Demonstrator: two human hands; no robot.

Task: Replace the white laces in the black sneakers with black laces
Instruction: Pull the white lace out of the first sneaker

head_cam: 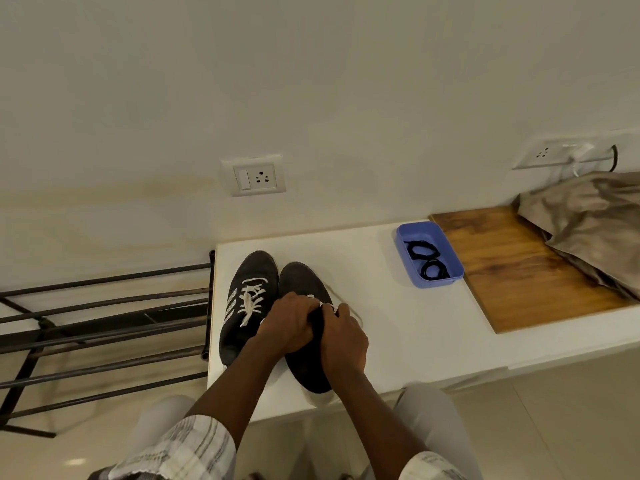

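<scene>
Two black sneakers stand side by side on the white table (398, 327), toes pointing away from me. The left sneaker (247, 306) has white stripes and its white lace (252, 299) is threaded and tied. Both my hands are on the right sneaker (304, 344). My left hand (287, 323) curls over its tongue area and my right hand (341, 336) pinches its white lace (325, 304) near the eyelets. A loose loop of that lace trails onto the table at the right. Two coiled black laces (426, 259) lie in a blue tray (403, 233) further right.
A wooden board (512, 271) lies right of the tray with a grey-brown crumpled bag (588, 223) on it. A black metal rack (104, 327) stands left of the table. Wall sockets (254, 176) sit on the white wall behind. My knees are below the table edge.
</scene>
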